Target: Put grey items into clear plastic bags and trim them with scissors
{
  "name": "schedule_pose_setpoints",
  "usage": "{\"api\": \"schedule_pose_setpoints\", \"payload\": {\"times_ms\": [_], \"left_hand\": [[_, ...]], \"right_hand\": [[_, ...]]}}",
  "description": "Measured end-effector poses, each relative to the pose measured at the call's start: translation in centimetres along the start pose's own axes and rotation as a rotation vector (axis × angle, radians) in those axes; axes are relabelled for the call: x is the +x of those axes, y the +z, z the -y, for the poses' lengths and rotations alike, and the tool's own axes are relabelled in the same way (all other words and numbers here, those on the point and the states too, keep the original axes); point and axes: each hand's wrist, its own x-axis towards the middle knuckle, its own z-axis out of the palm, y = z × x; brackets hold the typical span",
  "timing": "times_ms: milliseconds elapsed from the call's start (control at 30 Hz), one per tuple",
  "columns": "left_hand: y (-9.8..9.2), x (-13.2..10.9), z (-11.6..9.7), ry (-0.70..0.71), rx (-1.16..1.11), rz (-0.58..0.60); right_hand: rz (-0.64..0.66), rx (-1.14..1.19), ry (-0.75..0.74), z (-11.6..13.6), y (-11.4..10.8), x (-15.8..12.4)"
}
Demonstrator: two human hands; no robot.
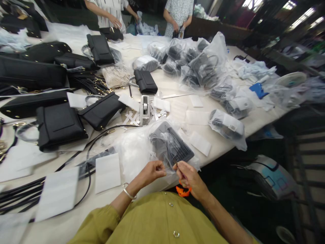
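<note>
A black handbag [172, 142] lies in a clear plastic bag [158, 135] at the table's near edge. At the bag's near end, my left hand [151, 173] is closed, with its fingertips pinched at the plastic. Close beside it, my right hand [190, 178] is wrapped round a pair of scissors with orange handles [183, 191]; their dark tip touches or lies just over the plastic. White plastic bags [134, 149] are spread left of the handbag. Just beyond stands a tape dispenser [145, 110] among white paper strips.
Black handbags [59, 125] and dark straps [22, 191] cover the table's left side. Bagged handbags [203, 64] pile up at the back, and one bagged item [227, 127] lies near the right edge. Two people [177, 17] work across the table.
</note>
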Motion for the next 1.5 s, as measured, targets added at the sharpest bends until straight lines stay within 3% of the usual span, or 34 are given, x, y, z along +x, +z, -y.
{"api": "schedule_pose_setpoints", "payload": {"times_ms": [100, 167, 233, 333, 400, 533, 600, 667, 767, 933, 1033, 1133, 1267, 1367, 1433, 1500], "left_hand": [[-1.8, -2.8, -0.3, 0.063, 0.184, -0.071], [-2.8, -4.9, -0.1, 0.072, 0.447, -0.136], [-3.6, -6.6, 0.5, -0.032, 0.78, -0.189], [-4.0, -8.0, 1.0, -0.278, 1.099, -0.281], [-3.9, -7.7, 0.9, -0.308, 1.074, -0.407], [-3.5, -4.5, -0.1, -0.17, 0.895, -0.727], [-3.7, -2.5, -0.6, -0.226, 0.839, -0.757], [-4.2, -1.0, -0.8, -0.311, 0.783, -0.711], [-5.6, -0.2, -0.2, -0.351, 0.725, -0.674], [-7.3, -1.6, 1.5, -0.515, 0.75, -0.728], [-6.7, -2.3, 1.1, -0.569, 0.875, -0.787], [-5.0, -2.2, -0.6, -0.463, 0.982, -0.806], [-3.3, -0.7, -2.1, -0.404, 0.72, -0.631], [-3.2, 0.9, -1.7, -0.37, 0.569, -0.547], [-3.5, 1.8, -1.1, -0.313, 0.304, -0.546], [-3.7, 2.4, -0.6, -0.266, -0.101, -0.57]], "right_hand": [[-0.218, -0.217, -0.181, 3.1, -2.5, 0.1], [-0.405, -0.473, -0.317, 4.0, -4.6, 1.4], [-0.502, -0.686, -0.392, 4.2, -6.7, 3.5], [-0.559, -0.849, -0.344, 4.3, -9.5, 7.4], [-0.6, -0.907, -0.307, 5.2, -11.3, 9.9], [-0.613, -0.996, -0.326, 8.8, -14.9, 14.1], [-0.582, -1.046, -0.322, 10.6, -16.6, 15.3], [-0.545, -1.087, -0.325, 11.5, -17.4, 16.1], [-0.482, -1.096, -0.39, 10.5, -16.0, 16.7], [-0.207, -0.912, -0.502, 4.6, -8.4, 16.2], [-0.152, -0.728, -0.436, 2.2, -5.3, 15.5], [-0.166, -0.696, -0.355, 1.9, -5.2, 15.3], [-0.143, -0.701, -0.315, 2.5, -6.5, 15.5], [-0.162, -0.715, -0.31, 2.6, -6.8, 15.5], [-0.175, -0.722, -0.31, 2.5, -6.7, 15.4], [-0.18, -0.735, -0.308, 2.4, -6.4, 15.1]]}}
